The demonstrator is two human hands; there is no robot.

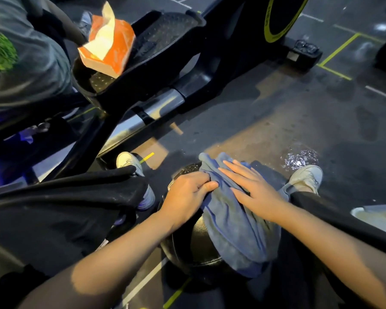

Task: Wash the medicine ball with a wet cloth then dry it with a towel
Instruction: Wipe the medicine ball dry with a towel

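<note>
A black textured medicine ball (195, 246) sits on the floor between my feet, low in the middle of the view. A blue cloth (234, 228) is draped over its top and right side. My left hand (187, 195) rests on the ball's upper left and pinches a fold of the cloth between thumb and fingers. My right hand (254, 188) lies flat on the cloth with straight, spread fingers, pressing it against the ball. Most of the ball's right half is hidden under the cloth.
An orange tissue box (112, 47) stands on the pedal of a black exercise machine (156, 70) at the upper left. A wet patch (299, 159) shines on the dark floor beside my right shoe (305, 177). A pale container edge (379, 217) shows at the right border.
</note>
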